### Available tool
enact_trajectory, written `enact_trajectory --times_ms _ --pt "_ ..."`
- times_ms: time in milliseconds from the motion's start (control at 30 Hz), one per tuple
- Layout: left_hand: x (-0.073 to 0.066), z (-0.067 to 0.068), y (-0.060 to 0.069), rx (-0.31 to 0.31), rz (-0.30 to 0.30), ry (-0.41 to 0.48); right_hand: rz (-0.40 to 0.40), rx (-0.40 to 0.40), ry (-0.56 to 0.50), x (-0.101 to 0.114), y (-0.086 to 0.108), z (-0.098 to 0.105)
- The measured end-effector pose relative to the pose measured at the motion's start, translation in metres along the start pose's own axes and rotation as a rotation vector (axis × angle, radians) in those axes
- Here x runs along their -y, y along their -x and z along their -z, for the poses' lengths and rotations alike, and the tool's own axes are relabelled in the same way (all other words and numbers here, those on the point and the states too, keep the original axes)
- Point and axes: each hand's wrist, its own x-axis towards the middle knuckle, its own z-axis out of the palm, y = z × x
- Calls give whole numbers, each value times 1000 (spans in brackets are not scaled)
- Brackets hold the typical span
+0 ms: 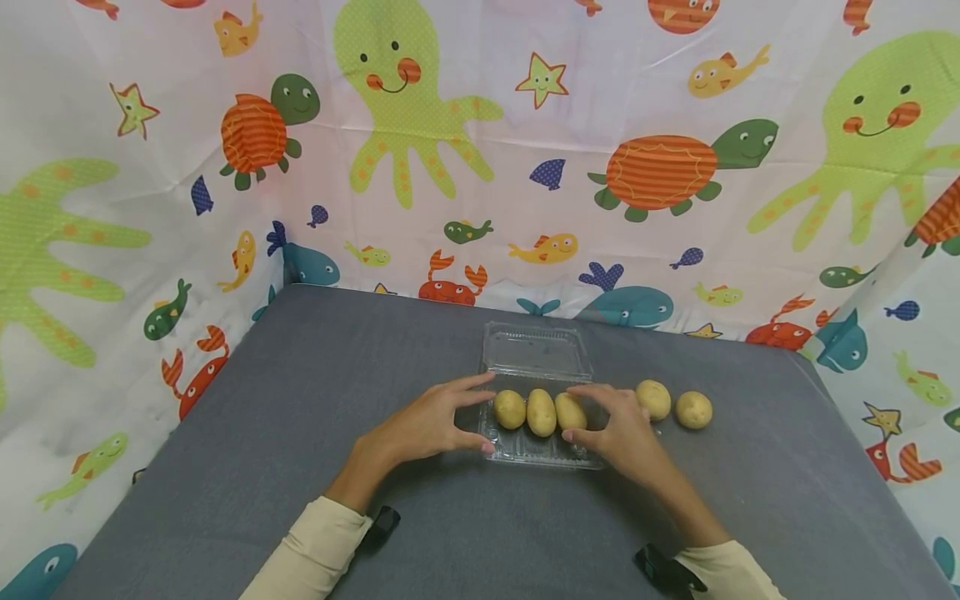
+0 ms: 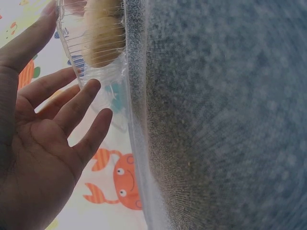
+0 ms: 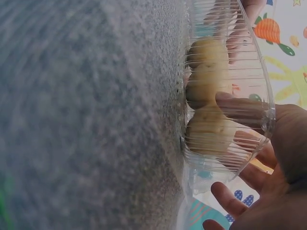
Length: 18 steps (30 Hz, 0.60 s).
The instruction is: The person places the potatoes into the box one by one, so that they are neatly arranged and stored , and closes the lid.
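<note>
A clear plastic container holds three potatoes in a row: a left one, a middle one and a right one. My left hand is at the container's left side, fingers spread and thumb near the front left corner; in the left wrist view this hand has its thumb at the rim. With thumb and index finger at the two ends of the right potato, my right hand grips it inside the container. In the right wrist view the hand's thumb shows through the ribbed plastic beside the potatoes.
The container's clear lid lies folded back behind it. Two more potatoes, one beside my right hand and another farther right, rest on the grey table. A cloth printed with sea animals hangs around the back and sides.
</note>
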Motion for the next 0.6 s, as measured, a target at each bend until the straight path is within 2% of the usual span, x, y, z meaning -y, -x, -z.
enact_trajectory --times_ms 433,600 --pt "0 0 0 2 6 -12 25 -39 -67 -5 4 5" --pt "-1 0 0 1 7 -20 9 -70 -100 -6 8 9"
